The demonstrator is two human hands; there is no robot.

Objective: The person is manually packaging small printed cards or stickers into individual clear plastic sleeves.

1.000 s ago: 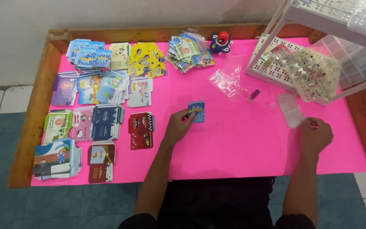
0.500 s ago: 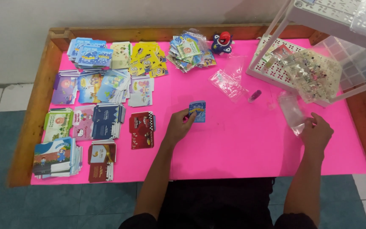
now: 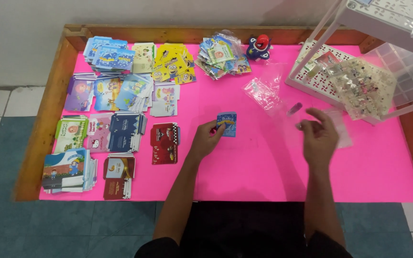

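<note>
left hand (image 3: pixel 206 141) has one small blue card (image 3: pixel 227 124) in its grip mid-frame, right hand (image 3: pixel 319 136) pinches one clear bag (image 3: pixel 340 131) over the pink counter (image 3: pixel 264 167).

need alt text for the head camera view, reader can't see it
A person's left hand holds a small blue card over a bright pink tabletop, while the right hand holds a clear plastic sleeve. Stacks of colourful cards cover the table's left side.
</note>
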